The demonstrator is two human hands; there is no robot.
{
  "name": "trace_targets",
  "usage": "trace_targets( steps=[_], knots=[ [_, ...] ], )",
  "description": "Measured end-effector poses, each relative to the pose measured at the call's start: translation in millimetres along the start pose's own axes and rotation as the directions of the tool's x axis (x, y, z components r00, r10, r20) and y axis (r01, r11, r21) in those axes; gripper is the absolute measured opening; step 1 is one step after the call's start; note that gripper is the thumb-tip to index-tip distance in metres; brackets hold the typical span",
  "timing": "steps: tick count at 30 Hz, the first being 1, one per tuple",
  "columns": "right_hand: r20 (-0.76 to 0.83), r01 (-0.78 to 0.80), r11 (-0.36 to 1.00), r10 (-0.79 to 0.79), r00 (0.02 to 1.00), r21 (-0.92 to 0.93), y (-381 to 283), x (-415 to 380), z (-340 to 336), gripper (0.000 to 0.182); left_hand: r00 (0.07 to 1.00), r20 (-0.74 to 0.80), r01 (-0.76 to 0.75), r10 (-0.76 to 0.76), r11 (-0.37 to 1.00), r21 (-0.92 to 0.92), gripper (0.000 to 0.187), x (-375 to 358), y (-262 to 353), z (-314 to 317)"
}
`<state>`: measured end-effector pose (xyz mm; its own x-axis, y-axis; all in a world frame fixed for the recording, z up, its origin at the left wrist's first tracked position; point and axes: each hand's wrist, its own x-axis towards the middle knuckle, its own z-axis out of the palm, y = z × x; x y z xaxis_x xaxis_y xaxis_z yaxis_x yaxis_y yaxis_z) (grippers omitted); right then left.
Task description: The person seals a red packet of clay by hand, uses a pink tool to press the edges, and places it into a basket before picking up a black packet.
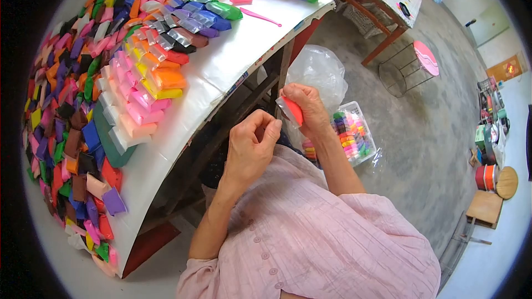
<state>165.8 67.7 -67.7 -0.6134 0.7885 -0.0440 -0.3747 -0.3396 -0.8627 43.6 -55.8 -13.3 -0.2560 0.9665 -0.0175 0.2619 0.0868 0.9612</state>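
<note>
My right hand (307,105) is wrapped round a small clear packet of red modelling clay (292,112), held over my lap. Just left of it and a little lower is my left hand (252,147), fingers curled and thumb pressed to the forefinger. Whether anything thin is in that pinch is too small to tell. On the table to my left, similar packets lie in overlapping rows, with peach packets (138,127) at the near end and a green packet (224,10) farther back. A thin pink stick tool (260,17) lies beside them.
A big heap of mixed coloured packets (72,99) covers the table's (213,91) left side. On the floor stand a white basket (363,124) of packets and a clear plastic bag (316,75). Farther off are a pink-topped stool (425,58) and a second table (407,8).
</note>
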Motion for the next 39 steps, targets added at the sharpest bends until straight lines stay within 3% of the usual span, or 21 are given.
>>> trace_targets(
  steps=[4, 6, 9, 15, 25, 39],
  knots=[
    [0.048, -0.059, 0.993, 0.055, 0.997, 0.103, 5.3, 0.3, -2.7, 0.028, 0.998, -0.026, -0.066, 0.062, 0.983, -0.171, 0.017, -0.8, -5.8, 8.3],
    [-0.014, -0.032, 0.995, 0.034, 0.999, 0.098, 12.8, 2.6, 0.6, 0.030, 0.999, 0.003, -0.046, 0.049, 0.956, -0.289, 0.018, 0.2, -9.5, 11.4],
    [-0.054, -0.062, 0.994, 0.067, 0.996, 0.093, 12.2, 0.9, 7.8, 0.030, 0.996, 0.062, 0.090, -0.071, 0.917, -0.389, 0.015, 3.3, -4.7, 12.1],
    [-0.001, -0.125, 0.983, 0.127, 0.992, 0.135, 12.8, -0.9, 9.9, 0.034, 0.983, 0.128, 0.182, -0.133, 0.811, -0.556, 0.012, 9.1, -15.9, 11.3],
    [0.039, -0.199, 0.945, 0.196, 0.980, 0.259, 24.3, 1.4, 10.2, 0.038, 0.989, 0.096, 0.147, -0.112, 0.773, -0.617, 0.010, 8.4, -18.7, 14.6],
    [0.076, -0.219, 0.940, 0.206, 0.976, 0.264, 24.0, 0.4, 9.6, 0.038, 0.989, 0.078, 0.144, -0.122, 0.762, -0.631, 0.010, 7.6, -21.9, 17.3]
  ],
)
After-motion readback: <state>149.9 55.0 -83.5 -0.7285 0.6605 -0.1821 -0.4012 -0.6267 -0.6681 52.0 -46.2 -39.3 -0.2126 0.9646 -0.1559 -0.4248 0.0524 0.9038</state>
